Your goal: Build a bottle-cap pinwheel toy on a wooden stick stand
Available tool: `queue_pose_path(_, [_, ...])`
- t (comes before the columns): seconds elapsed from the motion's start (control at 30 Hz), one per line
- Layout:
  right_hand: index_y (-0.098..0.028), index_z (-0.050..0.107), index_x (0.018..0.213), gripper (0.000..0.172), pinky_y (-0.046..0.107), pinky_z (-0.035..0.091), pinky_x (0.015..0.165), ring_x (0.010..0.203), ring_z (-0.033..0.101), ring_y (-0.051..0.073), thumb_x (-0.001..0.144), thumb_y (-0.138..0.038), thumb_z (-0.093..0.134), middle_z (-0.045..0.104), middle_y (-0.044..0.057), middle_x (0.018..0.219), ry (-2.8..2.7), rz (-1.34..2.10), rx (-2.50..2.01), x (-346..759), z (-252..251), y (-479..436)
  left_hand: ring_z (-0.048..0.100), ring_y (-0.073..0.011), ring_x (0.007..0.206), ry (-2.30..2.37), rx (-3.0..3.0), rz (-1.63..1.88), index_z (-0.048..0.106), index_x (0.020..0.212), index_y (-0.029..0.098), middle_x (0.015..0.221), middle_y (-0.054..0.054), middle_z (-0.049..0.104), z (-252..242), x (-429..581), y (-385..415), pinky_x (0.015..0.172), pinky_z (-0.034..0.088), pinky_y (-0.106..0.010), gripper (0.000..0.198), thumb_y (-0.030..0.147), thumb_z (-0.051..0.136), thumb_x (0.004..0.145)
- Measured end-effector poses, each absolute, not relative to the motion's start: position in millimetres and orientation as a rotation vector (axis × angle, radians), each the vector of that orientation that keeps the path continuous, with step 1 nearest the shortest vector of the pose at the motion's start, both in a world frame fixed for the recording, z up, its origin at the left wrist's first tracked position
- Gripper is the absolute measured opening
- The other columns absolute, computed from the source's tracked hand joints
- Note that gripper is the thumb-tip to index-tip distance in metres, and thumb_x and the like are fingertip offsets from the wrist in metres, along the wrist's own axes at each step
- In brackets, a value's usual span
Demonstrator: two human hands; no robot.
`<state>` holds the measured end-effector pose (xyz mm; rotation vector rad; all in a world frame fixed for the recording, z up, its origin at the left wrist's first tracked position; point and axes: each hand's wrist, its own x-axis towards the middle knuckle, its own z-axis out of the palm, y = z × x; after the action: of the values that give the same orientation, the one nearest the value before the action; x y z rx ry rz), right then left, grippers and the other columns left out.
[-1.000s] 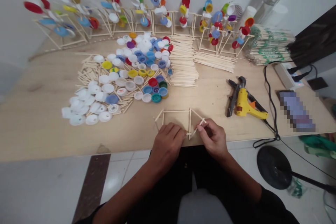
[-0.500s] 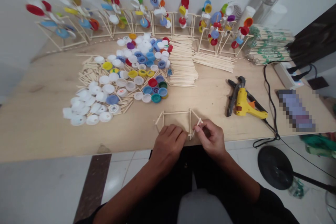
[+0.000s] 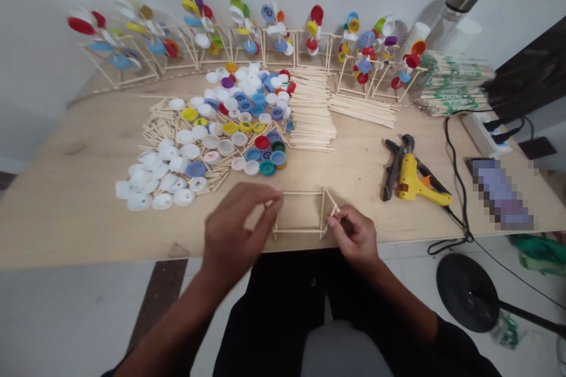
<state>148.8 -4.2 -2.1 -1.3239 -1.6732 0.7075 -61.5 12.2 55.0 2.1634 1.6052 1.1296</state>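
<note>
Your hands sit at either end of the frame (image 3: 298, 231). Your right hand (image 3: 356, 238) pinches the joint at its right tip, thumb against fingers, where two slanting sticks meet. Your left hand (image 3: 236, 232) brings thumb and fingertips together at the far left corner (I can't tell whether a stick is caught between them, as the hand hides that end). The frame is at the near edge of the surface (image 3: 88, 188), right in front of you.

What could go wrong is likely at those joints. The sticks are thin and meet only at small points, so uneven pressure from your two hands could twist the frame out of square or pop a corner loose. If any glue is soft, letting go early could let the right tip sag. Being so close to the edge, a knock from your wrist might send the frame over.

Watch the glue gun (image 3: 409, 177) to your right too: its cord (image 3: 455, 171) loops past the edge, and a snag could drag it. Reaching left carelessly could scatter the caps (image 3: 190, 152).
</note>
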Motion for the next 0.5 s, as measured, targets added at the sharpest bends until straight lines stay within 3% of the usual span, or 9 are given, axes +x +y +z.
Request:
queue_pose_path(0.2, [-0.02, 0.058, 0.077, 0.01, 0.025, 0.045, 0.06, 0.061, 0.056, 0.013, 0.086, -0.023, 0.056, 0.06, 0.0, 0.067, -1.668, 0.73, -1.332, 149, -7, -4, 0.057, -0.0122, 0.064, 1.557, 1.958, 0.805, 0.065, 0.079, 0.021, 0.074, 0.002, 0.068, 57, -86, 74, 0.063, 0.045, -0.024, 0.015, 0.033, 0.056, 0.082])
queue_pose_path(0.37, [-0.02, 0.058, 0.077, 0.011, 0.025, 0.044, 0.059, 0.061, 0.055, 0.013, 0.087, -0.025, 0.056, 0.059, 0.0, 0.067, -1.672, 0.764, -1.345, 151, -10, -5, 0.06, -0.0138, 0.069, 1.17, 2.205, 0.223, 0.065, 0.074, 0.018, 0.074, -0.001, 0.067, 44, -66, 110, 0.063, 0.04, -0.024, 0.011, 0.023, 0.055, 0.075])
queue_pose_path(0.5, [-0.02, 0.058, 0.077, 0.012, 0.024, 0.043, 0.056, 0.059, 0.054, 0.013, 0.087, -0.025, 0.055, 0.058, -0.001, 0.066, -1.686, 0.757, -1.339, 151, -9, -4, 0.059, -0.0146, 0.071, 0.988, 2.366, -0.05, 0.062, 0.072, 0.017, 0.076, -0.002, 0.066, 42, -46, 120, 0.061, 0.035, -0.024, 0.007, 0.016, 0.055, 0.072])
